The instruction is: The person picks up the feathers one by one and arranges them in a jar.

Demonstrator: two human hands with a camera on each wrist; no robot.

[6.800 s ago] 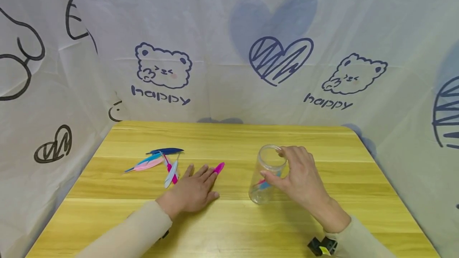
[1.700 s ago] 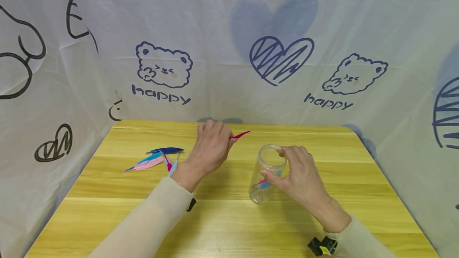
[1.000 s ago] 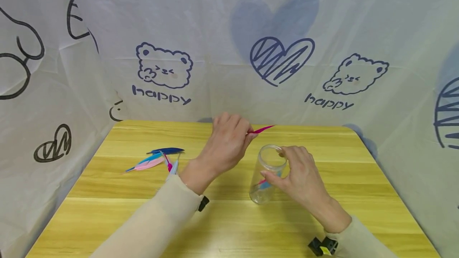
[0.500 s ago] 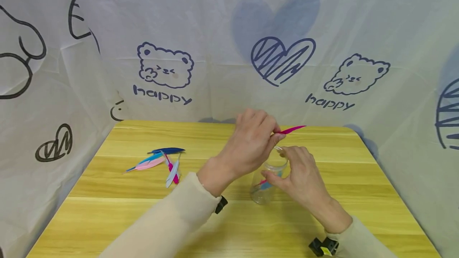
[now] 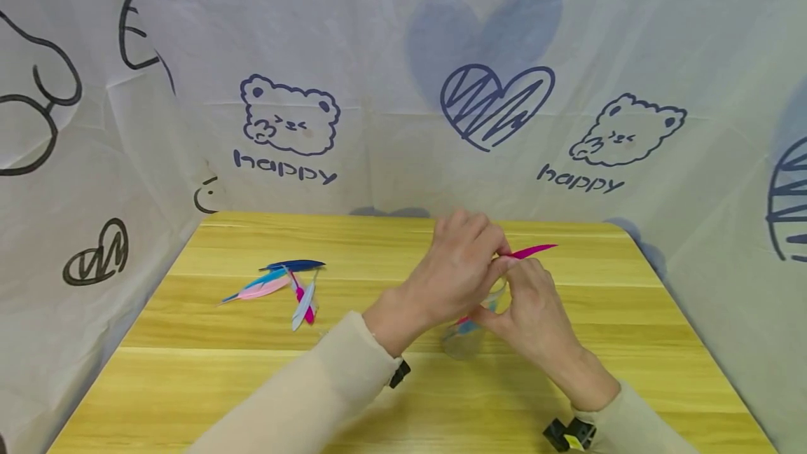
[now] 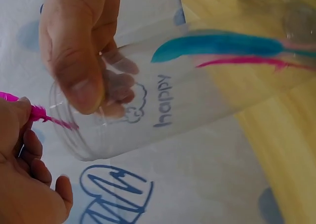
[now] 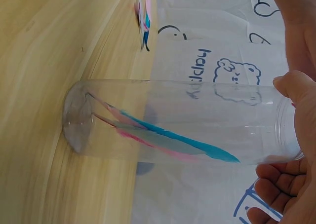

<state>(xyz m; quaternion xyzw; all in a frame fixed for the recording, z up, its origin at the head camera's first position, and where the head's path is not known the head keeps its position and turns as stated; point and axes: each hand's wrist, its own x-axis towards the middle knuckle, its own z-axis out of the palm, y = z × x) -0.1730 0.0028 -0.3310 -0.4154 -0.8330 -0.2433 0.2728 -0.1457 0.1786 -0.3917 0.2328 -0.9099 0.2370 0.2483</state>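
My left hand [image 5: 457, 272] pinches a magenta feather [image 5: 534, 251] above the clear jar [image 5: 463, 347]. In the left wrist view, that feather's thin end overlaps the jar's rim; whether it is inside is hard to tell. My right hand [image 5: 542, 328] grips the upright jar near its mouth, thumb on the near side. Through the wall in the right wrist view, a teal feather [image 7: 197, 144] and pinkish ones lean inside, quills at the bottom. My left hand hides much of the jar's mouth in the head view.
On the left of the wooden table [image 5: 208, 384] lies a loose pile of feathers, with a dark blue feather [image 5: 296, 265], a pink feather [image 5: 261, 289] and a white feather [image 5: 304, 307] among them. A printed cloth [image 5: 391, 90] stands behind the table.
My left hand, flat beside a magenta feather at first, has picked it up and carried it right to the jar's mouth, dipping lower lately. My right hand and the jar have stayed put.
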